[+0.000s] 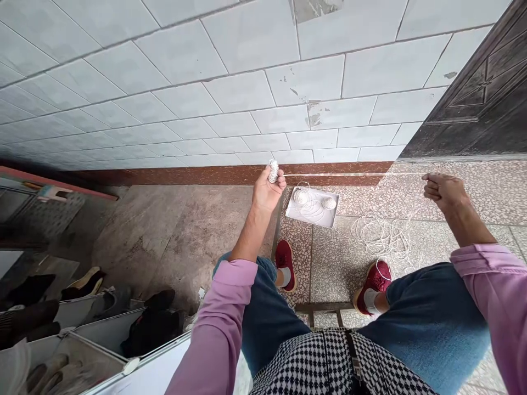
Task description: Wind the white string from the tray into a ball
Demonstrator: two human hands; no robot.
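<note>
My left hand (267, 192) is closed around a small wound bundle of white cord (273, 171), held upright in front of the wall. From that bundle a single white strand (354, 174) runs straight across to my right hand (447, 192), whose fingers pinch it far out to the right. Below the strand a shallow white tray (317, 220) lies on the floor, holding two white balls of cord (328, 203) and some loose loops. Right of the tray, a tangle of loose white cord (381, 236) spreads over the floor and reaches toward my right shoe.
A white tiled wall (239, 93) rises ahead, with a dark carved door (481, 104) at its right. My red shoes (287, 263) stand on either side below the tray. At lower left, white compartments (101, 351) hold several shoes. Speckled floor tiles (333, 258) meet bare concrete (164, 230).
</note>
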